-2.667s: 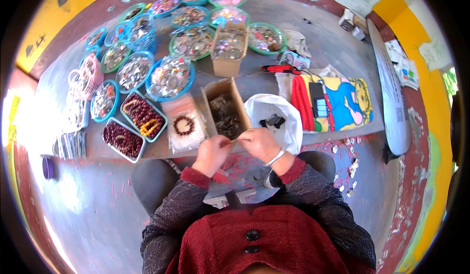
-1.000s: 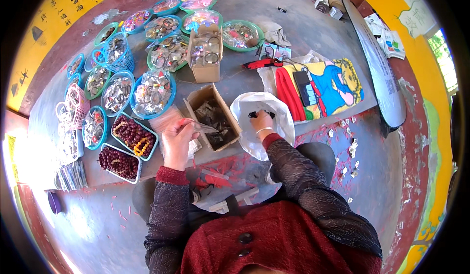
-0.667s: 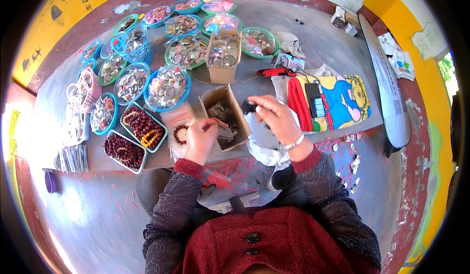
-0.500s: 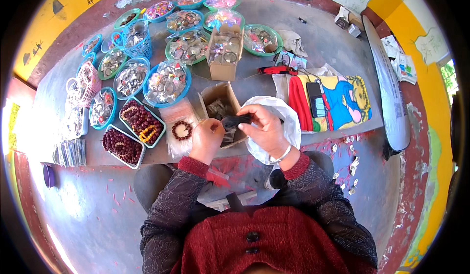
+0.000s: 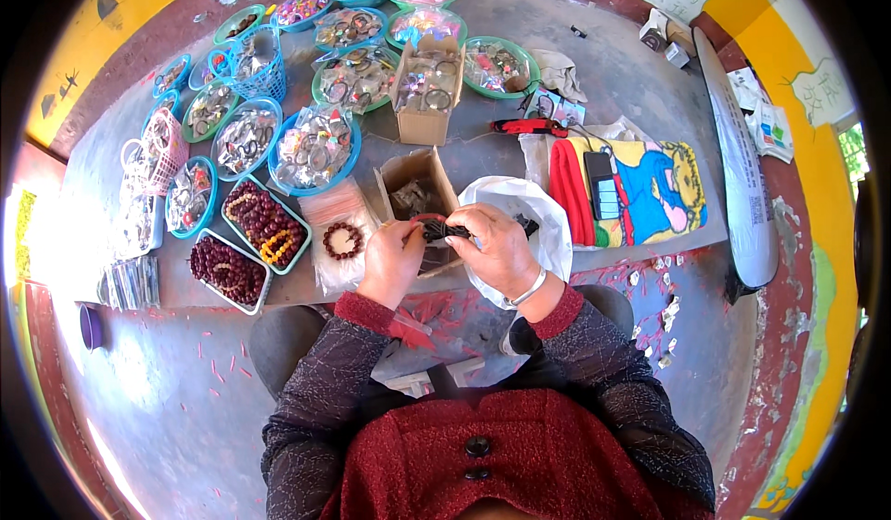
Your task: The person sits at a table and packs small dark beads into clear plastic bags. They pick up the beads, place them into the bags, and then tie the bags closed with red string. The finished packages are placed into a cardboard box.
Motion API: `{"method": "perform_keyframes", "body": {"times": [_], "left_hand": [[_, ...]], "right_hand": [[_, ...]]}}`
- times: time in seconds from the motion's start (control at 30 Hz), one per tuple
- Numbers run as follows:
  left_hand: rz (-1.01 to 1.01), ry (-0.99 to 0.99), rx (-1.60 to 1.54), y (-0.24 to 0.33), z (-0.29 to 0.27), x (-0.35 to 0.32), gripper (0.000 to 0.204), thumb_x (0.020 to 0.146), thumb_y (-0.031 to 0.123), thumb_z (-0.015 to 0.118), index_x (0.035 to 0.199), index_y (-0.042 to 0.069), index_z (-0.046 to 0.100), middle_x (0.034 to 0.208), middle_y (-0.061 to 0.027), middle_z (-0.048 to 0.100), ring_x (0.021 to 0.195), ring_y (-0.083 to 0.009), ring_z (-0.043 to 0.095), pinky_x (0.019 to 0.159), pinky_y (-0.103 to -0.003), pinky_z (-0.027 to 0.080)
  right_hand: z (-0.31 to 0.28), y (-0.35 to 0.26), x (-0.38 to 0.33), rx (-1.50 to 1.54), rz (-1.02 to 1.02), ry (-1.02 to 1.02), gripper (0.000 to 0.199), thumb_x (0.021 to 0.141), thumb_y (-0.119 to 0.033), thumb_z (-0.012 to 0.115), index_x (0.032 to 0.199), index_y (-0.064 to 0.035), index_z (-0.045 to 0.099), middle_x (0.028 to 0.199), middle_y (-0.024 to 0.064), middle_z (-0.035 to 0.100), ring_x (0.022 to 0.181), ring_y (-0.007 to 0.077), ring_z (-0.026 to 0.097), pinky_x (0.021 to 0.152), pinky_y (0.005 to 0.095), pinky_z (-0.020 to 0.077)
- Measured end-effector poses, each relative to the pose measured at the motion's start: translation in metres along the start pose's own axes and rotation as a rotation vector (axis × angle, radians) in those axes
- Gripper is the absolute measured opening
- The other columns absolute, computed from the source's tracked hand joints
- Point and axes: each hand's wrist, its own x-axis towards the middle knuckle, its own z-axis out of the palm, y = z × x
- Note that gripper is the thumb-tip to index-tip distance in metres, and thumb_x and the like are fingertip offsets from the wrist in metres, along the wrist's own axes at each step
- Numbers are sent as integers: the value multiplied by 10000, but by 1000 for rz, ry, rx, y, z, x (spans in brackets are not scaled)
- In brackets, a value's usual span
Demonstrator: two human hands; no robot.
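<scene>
Both hands meet over an opened cardboard box [image 5: 444, 175] at the table's near edge. My right hand [image 5: 499, 249], with a silver bangle at its wrist, grips a bundle of thin black cords [image 5: 449, 232]; its loose end sticks out past the fingers. My left hand [image 5: 390, 258] is closed in a pinch at the bundle's left end. A small reddish curve shows just above the cords, too small to name. Dark contents lie inside the box, partly behind my hands. Close to my left hand, a dark red bead bracelet [image 5: 343, 240] rests on clear plastic bags [image 5: 331, 206].
Beside my right hand stands a white plastic bag [image 5: 555, 209]. Trays of bead strings [image 5: 269, 224] sit left, with basins of packaged trinkets [image 5: 315, 152] beyond. Another filled carton [image 5: 426, 102] is behind the box. A phone [image 5: 601, 186] lies on a colourful towel [image 5: 650, 190] at right.
My left hand has come closer to my right hand, its fingers now at the black cords. A reddish curve has appeared above them. The view has shifted slightly.
</scene>
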Motion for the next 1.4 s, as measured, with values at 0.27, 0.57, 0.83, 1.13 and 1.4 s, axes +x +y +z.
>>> {"method": "perform_keyframes", "body": {"times": [0.27,0.57,0.83,1.13,1.4], "left_hand": [[163,38,77,13,2,-4,131,797,82,541,823,-6,634,665,-175,557,631,-323,573,555,-371,440],[227,-10,-11,18,6,-10,176,807,48,517,915,-28,633,781,-202,611,704,-325,602,628,-347,473],[-168,-265,-350,20,11,-16,231,873,107,498,1017,-24,623,810,-86,632,701,-113,595,549,-242,510],[-366,-280,-497,23,8,-11,279,894,151,466,1039,-43,604,816,-58,596,648,-99,570,526,-232,531],[-353,-234,-531,28,8,-12,261,875,129,468,1004,-30,630,735,-43,588,559,-89,538,452,-221,480]], "right_hand": [[-3,1,-1,-43,84,-20,213,677,-34,643,863,-29,539,793,136,560,761,338,553,673,392,453],[-5,6,-3,-64,-16,-161,192,664,-52,621,827,-34,521,776,138,550,767,334,546,672,397,446],[-6,2,-2,105,290,-196,184,705,-79,625,845,-29,518,773,150,590,737,346,578,646,388,468],[-9,13,-4,179,233,-133,137,707,-66,643,819,-31,573,748,101,575,701,233,600,626,306,476],[-5,20,-4,3,-46,-117,86,676,-90,639,733,-60,582,696,66,591,745,272,552,683,361,439]]}}
